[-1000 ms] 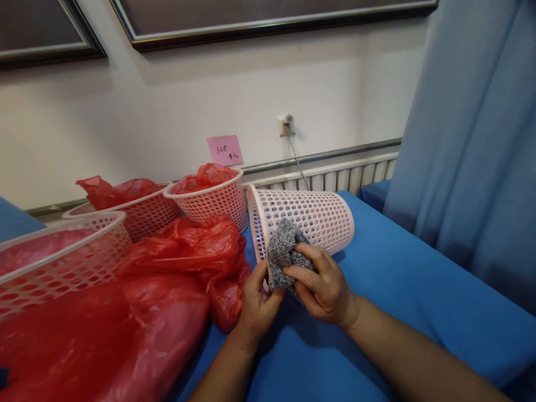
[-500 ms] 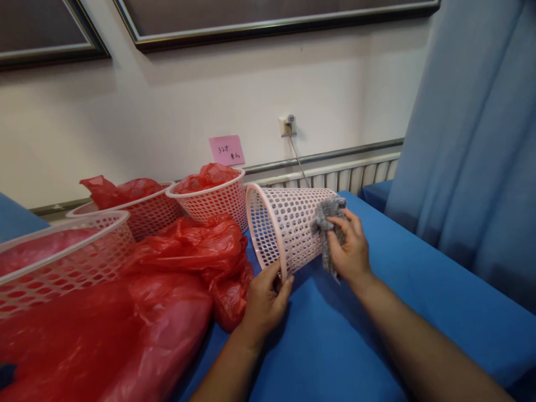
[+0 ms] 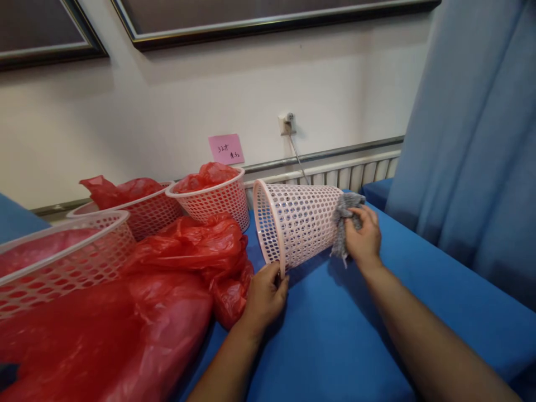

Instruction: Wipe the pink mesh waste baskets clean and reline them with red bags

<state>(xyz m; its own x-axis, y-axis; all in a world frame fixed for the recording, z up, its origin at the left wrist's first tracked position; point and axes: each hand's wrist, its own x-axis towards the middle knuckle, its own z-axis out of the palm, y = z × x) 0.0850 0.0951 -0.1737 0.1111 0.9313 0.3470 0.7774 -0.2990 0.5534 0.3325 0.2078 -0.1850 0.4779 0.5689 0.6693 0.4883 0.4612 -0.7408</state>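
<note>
A pale pink perforated plastic wastebasket lies tipped on its side, its mouth facing left. My left hand pinches the lower part of its rim between thumb and fingers. At the narrow base end, my right hand is closed on a grey cloth and presses it against the basket. A tail of the cloth hangs below the fingers. Just left of my left hand lies a crumpled red plastic bag.
Several pink baskets with red liners, including one by the wall, stand at left on the blue-covered table. A large red bag fills the near left. Behind are a radiator, a plugged-in socket and a pink note. A blue curtain hangs at right.
My right hand and the cloth have moved right along the basket to its base end. The basket has turned and shifted slightly right; my left hand keeps hold of the rim.
</note>
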